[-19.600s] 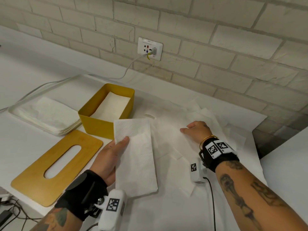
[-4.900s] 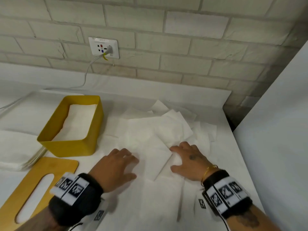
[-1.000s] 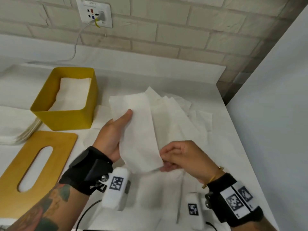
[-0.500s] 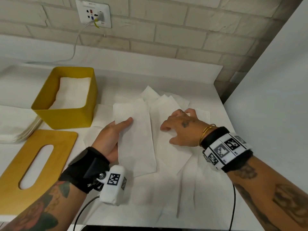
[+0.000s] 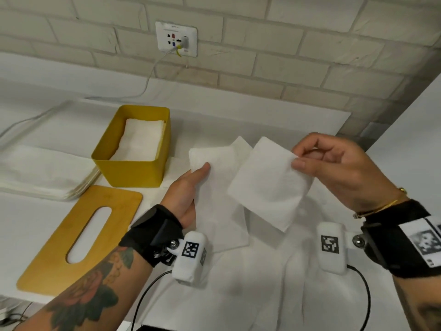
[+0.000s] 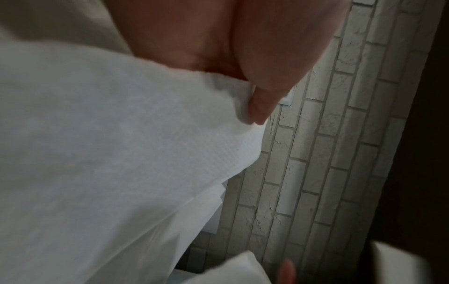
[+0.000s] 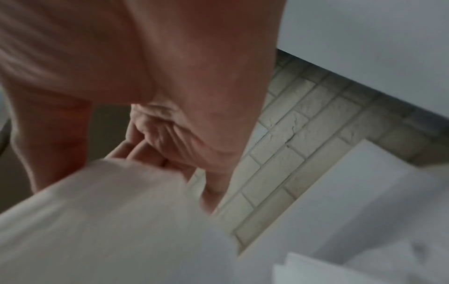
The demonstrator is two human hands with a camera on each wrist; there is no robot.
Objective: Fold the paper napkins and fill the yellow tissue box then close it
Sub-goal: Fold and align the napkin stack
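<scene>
My left hand (image 5: 188, 187) grips a folded napkin (image 5: 214, 199), my right (image 5: 338, 168) pinches a second (image 5: 267, 185) — the box (image 5: 133, 173) lies at ten o'clock, nearer my left.

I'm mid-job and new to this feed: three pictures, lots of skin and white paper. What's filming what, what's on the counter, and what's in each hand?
There is no machine here: a person works bare-handed, wearing three cameras. The wide picture comes from the head and looks down at the counter. The two dim close-ups come from cameras strapped at the wrists, each looking along its own palm.

On the counter stand an open yellow box partly filled with folded napkins, its slotted lid lying flat in front of it, and a stack of napkins left of the box. More loose napkins lie under the hands.

The left hand grips a long folded napkin, thumb on top. The right hand pinches a smaller napkin by its corner, lifted off the counter.
</scene>
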